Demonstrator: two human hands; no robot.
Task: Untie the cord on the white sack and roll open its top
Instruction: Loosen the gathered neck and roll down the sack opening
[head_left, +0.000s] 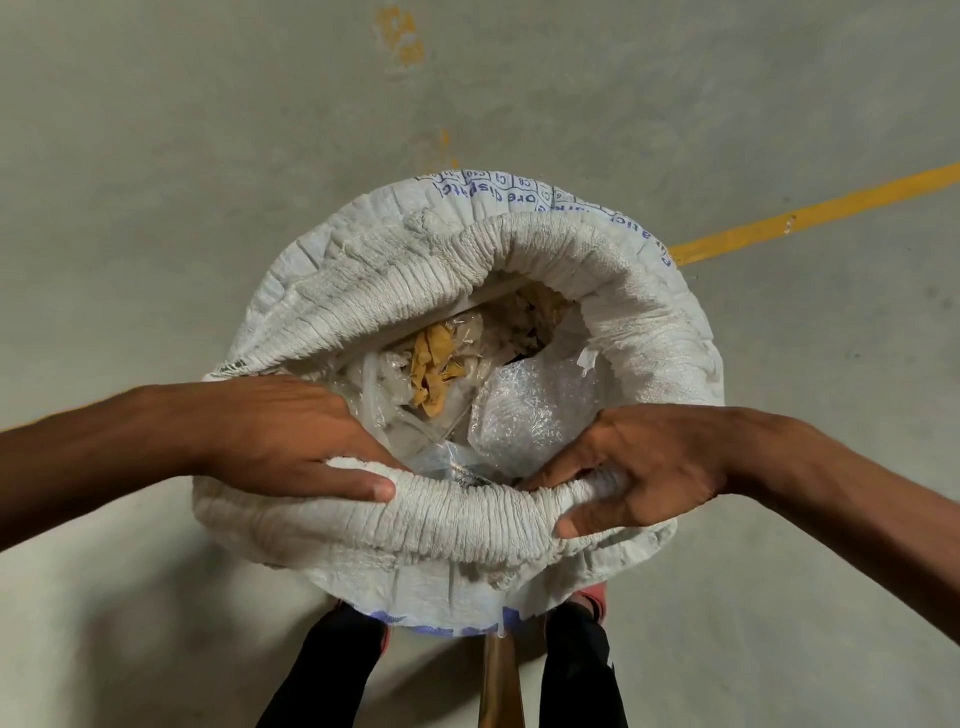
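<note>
Floor (208, 156) of smooth grey-green concrete, seen from directly above and filling the whole background. A yellow painted line (810, 215) runs diagonally from the right edge toward the centre, its paint chipped in places. A worn yellow paint mark (400, 36) lies near the top centre, with a fainter yellow smear (444, 143) below it. Lighting is soft and even, with a diffuse shadow (156, 649) on the floor at lower left
</note>
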